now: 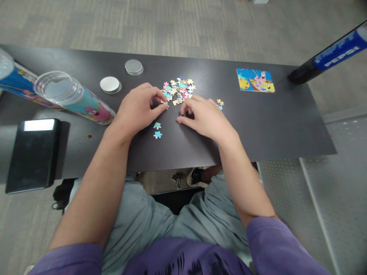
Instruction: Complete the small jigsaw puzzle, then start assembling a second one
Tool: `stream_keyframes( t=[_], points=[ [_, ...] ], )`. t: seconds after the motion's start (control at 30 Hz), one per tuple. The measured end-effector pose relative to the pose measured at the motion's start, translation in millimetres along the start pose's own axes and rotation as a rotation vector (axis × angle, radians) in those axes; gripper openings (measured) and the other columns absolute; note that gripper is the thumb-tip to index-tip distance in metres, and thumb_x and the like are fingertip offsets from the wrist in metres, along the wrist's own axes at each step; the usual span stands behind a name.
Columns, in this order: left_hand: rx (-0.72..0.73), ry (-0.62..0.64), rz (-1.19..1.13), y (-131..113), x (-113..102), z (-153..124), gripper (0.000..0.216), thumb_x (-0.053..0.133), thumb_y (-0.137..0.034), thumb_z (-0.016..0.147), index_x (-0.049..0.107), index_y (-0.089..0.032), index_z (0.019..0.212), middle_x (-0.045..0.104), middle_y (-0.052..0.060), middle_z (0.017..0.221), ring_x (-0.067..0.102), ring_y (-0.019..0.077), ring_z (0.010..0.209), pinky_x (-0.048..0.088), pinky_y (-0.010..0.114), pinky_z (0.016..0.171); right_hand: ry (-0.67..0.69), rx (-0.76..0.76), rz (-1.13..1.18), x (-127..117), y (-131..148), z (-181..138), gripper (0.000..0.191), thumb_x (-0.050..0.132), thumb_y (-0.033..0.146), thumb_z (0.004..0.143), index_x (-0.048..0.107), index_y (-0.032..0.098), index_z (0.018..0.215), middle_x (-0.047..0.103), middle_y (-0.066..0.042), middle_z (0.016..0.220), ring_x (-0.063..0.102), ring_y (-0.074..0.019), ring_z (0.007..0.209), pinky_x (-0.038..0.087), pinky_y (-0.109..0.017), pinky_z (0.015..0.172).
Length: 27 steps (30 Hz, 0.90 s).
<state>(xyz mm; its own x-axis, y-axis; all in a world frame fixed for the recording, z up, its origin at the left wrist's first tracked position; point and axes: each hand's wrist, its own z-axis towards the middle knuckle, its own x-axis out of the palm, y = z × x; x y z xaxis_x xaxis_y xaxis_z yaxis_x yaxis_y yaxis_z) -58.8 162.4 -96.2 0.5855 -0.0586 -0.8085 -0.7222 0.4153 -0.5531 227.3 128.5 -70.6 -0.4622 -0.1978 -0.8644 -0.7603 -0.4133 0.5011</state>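
Note:
A heap of small jigsaw puzzle pieces point(180, 88) lies on the dark table. At its near left edge, my left hand point(137, 109) has thumb and forefinger closed on a puzzle piece point(165, 102). My right hand point(205, 116), just in front of the heap, pinches another small puzzle piece point(179, 119) close to the tabletop. Between my wrists, nearer to me, lie a green-blue piece point(157, 125) and a light blue piece point(157, 135), apart from each other. A few colourful pieces point(220, 104) sit beyond my right hand.
A cartoon picture card point(255, 80) lies at the right, near a tall Pepsi-labelled cylinder point(329, 57). On the left are clear-topped cartoon canisters point(83, 101), round lids point(109, 84) in two stacks, and a black device point(34, 152) at the table's front edge point(177, 167).

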Motion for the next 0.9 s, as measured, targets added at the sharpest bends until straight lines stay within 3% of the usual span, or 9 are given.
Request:
stream_keyframes(
  t=[0.17, 0.23, 0.37, 0.47, 0.53, 0.63, 0.77, 0.9],
  points=[
    [-0.020, 0.028, -0.039, 6, 2, -1, 0.018, 0.093, -0.045, 0.101, 0.092, -0.033, 0.115, 0.089, 0.005, 0.121, 0.074, 0.0289, 0.097, 0.062, 0.049, 0.094, 0.123, 0.037, 0.048, -30, -32, -7, 0.026, 0.102, 0.033, 0.099, 0.077, 0.034, 0.103, 0.084, -0.012, 0.123, 0.077, -0.0423, 0.112, 0.060, -0.063, 0.108],
    [-0.031, 0.034, -0.042, 7, 2, -2, 0.020, 0.092, -0.045, 0.100, 0.093, -0.033, 0.116, 0.089, 0.005, 0.121, 0.073, 0.0277, 0.094, 0.061, 0.048, 0.092, 0.076, 0.042, 0.100, -46, -44, -14, 0.026, 0.102, 0.033, 0.095, 0.077, 0.034, 0.101, 0.082, -0.010, 0.113, 0.075, -0.0401, 0.107, 0.059, -0.058, 0.103],
    [-0.017, 0.036, -0.048, 7, 1, -4, 0.027, 0.088, -0.054, 0.103, 0.096, -0.033, 0.119, 0.089, 0.006, 0.124, 0.072, 0.0263, 0.093, 0.061, 0.048, 0.093, -0.182, 0.095, 0.170, -59, -44, -39, 0.015, 0.084, 0.041, 0.112, 0.074, 0.033, 0.105, 0.078, -0.010, 0.106, 0.070, -0.0355, 0.100, 0.057, -0.053, 0.101],
    [0.010, 0.045, -0.050, 5, 1, -5, 0.038, 0.084, -0.064, 0.105, 0.097, -0.031, 0.118, 0.088, 0.005, 0.123, 0.073, 0.0248, 0.093, 0.061, 0.050, 0.093, -0.348, 0.115, 0.071, -42, -27, -66, 0.009, 0.073, 0.037, 0.119, 0.077, 0.032, 0.113, 0.084, -0.014, 0.121, 0.077, -0.0374, 0.108, 0.058, -0.057, 0.106],
    [0.020, 0.067, -0.049, 3, 1, -5, 0.042, 0.080, -0.068, 0.108, 0.096, -0.030, 0.115, 0.089, 0.004, 0.122, 0.074, 0.0244, 0.094, 0.062, 0.051, 0.094, -0.292, 0.097, 0.010, -21, -15, -85, 0.023, 0.071, 0.045, 0.125, 0.086, 0.035, 0.139, 0.088, -0.016, 0.155, 0.082, -0.0461, 0.136, 0.056, -0.069, 0.122],
    [-0.002, 0.083, -0.058, 0, 3, -5, 0.033, 0.081, -0.060, 0.107, 0.096, -0.031, 0.114, 0.090, 0.004, 0.118, 0.077, 0.0271, 0.094, 0.063, 0.052, 0.093, -0.107, 0.057, -0.059, 8, -5, -110, 0.049, 0.066, 0.064, 0.129, 0.081, 0.048, 0.172, 0.075, -0.011, 0.189, 0.070, -0.0536, 0.170, 0.055, -0.080, 0.131],
    [-0.054, 0.096, -0.097, -2, 6, -4, 0.027, 0.082, -0.047, 0.102, 0.096, -0.033, 0.120, 0.094, 0.006, 0.123, 0.083, 0.0314, 0.098, 0.066, 0.051, 0.097, -0.058, 0.116, -0.141, 22, -4, -129, 0.070, 0.051, 0.075, 0.133, 0.072, 0.041, 0.191, 0.064, -0.006, 0.201, 0.064, -0.0468, 0.182, 0.052, -0.078, 0.144],
    [-0.086, 0.107, -0.159, -1, 8, -2, 0.031, 0.078, -0.052, 0.096, 0.093, -0.035, 0.118, 0.096, 0.006, 0.126, 0.083, 0.0321, 0.099, 0.066, 0.048, 0.100, -0.063, 0.167, -0.179, 16, -10, -133, 0.070, 0.051, 0.073, 0.133, 0.071, 0.042, 0.193, 0.059, -0.003, 0.204, 0.057, -0.0443, 0.190, 0.050, -0.079, 0.149]
  ],
)
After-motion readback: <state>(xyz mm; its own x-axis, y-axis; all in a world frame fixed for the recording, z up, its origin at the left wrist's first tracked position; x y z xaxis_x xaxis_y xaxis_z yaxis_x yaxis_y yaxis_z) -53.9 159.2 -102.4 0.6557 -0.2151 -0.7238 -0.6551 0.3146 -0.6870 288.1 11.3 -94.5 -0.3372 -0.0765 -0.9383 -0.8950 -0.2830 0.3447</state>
